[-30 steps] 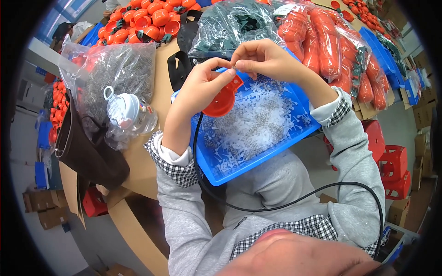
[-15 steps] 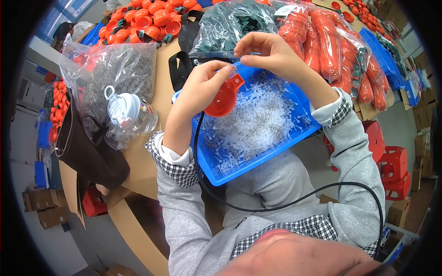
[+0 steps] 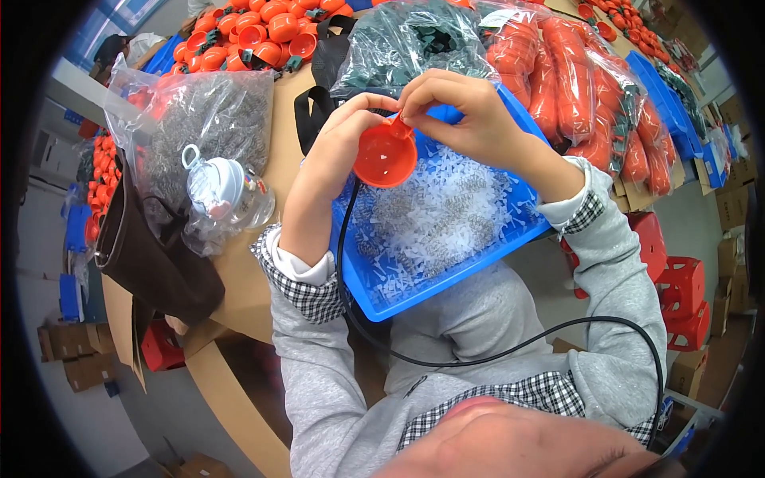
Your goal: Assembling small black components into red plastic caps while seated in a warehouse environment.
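My left hand (image 3: 336, 151) is closed on a small orange-red plastic cup (image 3: 386, 166), its hollow side facing up toward me. Some small pale specks show inside the bowl. At the cup's far rim, where a short tab sticks out, the thumb and fingers of my right hand (image 3: 460, 111) pinch together on the tab. Whether a tiny part sits between those fingertips is hidden. Below both hands lies a blue tray (image 3: 446, 285), heaped with white plastic pins (image 3: 458, 227) and metal coil springs (image 3: 390, 209).
Left of the tray stand a clear bag of springs (image 3: 211, 119), a lidded bottle (image 3: 219, 191) and a dark brown bag (image 3: 163, 259). Beyond are loose orange cups (image 3: 271, 32), a bag of dark green parts (image 3: 414, 44) and bagged cups (image 3: 570, 76). A black cable (image 3: 478, 360) crosses my lap.
My right hand has come down and left onto the cup's tab. The cup has turned in my left hand, so its hollow faces me more and its tab is between my hands.
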### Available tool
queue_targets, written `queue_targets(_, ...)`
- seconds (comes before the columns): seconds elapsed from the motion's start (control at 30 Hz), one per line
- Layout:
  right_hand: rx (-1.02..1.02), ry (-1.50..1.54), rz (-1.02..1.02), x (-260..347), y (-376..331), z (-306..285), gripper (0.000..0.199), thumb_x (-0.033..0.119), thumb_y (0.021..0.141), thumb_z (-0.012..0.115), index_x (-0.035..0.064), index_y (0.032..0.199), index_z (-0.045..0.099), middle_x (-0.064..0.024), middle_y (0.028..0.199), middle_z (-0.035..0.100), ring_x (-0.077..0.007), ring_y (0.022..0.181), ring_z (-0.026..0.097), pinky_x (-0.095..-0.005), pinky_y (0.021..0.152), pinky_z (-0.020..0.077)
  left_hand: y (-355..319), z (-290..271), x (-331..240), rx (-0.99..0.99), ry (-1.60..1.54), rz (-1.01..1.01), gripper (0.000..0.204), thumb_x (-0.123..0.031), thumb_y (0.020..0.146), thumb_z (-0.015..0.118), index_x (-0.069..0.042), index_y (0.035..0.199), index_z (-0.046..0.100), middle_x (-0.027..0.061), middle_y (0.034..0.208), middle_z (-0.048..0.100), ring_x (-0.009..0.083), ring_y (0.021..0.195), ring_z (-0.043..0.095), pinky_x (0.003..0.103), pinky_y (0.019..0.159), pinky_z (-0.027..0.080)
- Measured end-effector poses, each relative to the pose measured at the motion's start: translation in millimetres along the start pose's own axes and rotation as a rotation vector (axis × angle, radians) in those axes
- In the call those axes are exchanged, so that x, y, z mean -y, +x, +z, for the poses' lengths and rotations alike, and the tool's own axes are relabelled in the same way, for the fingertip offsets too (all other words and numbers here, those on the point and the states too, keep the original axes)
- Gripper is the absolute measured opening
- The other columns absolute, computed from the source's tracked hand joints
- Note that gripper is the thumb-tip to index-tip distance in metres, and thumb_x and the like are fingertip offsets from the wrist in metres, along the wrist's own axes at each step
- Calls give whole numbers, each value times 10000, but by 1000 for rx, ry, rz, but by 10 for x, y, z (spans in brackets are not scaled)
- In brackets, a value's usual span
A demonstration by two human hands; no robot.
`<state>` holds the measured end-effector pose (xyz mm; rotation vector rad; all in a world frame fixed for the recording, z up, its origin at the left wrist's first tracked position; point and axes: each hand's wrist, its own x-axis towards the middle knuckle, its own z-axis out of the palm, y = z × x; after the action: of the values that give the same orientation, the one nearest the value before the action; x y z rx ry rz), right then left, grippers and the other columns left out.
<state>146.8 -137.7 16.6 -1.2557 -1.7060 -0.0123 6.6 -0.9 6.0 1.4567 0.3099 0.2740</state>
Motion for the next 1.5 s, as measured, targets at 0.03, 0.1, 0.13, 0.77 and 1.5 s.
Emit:
queue_targets(0.03,-12,-21,-16,-10,2,0,109,-31,736,636,10,824,585,-78,799,603,-174,744,621,-263,662,501,-1,-7,2,23,-38,-10,264,-109,821,441,-1,1019,578,65,918,608,111,820,578,226,739,445)
queue_targets(0.1,-22,-42,-34,-17,8,-2,112,-33,734,635,12,824,585,-79,796,601,-177,738,620,-263,655,499,5,-22,21,43,-84,-4,259,-112,836,441,4,1025,575,74,922,612,115,822,587,229,737,457)
queue_targets(0.13,-25,-46,-30,-16,10,-4,108,-31,734,636,12,821,587,-76,798,603,-176,736,619,-264,658,499,5,-27,26,63,-129,2,254,-115,852,441,9,1031,572,82,926,617,119,823,597,231,735,469)
queue_targets(0.77,24,-11,60,-43,0,-35,79,-1,752,640,12,821,605,-69,833,622,-152,764,621,-265,685,501,-3,-30,26,94,-226,-7,247,-134,900,446,22,1056,558,109,986,615,149,880,609,261,765,489)
queue_targets(1.5,311,-839,526,-1122,308,-212,423,252,720,698,104,1101,589,-102,1051,624,-278,986,595,-407,798,489,-25,29,2,96,-171,-23,302,-190,887,506,26,1090,562,109,998,622,152,873,615,278,761,501)
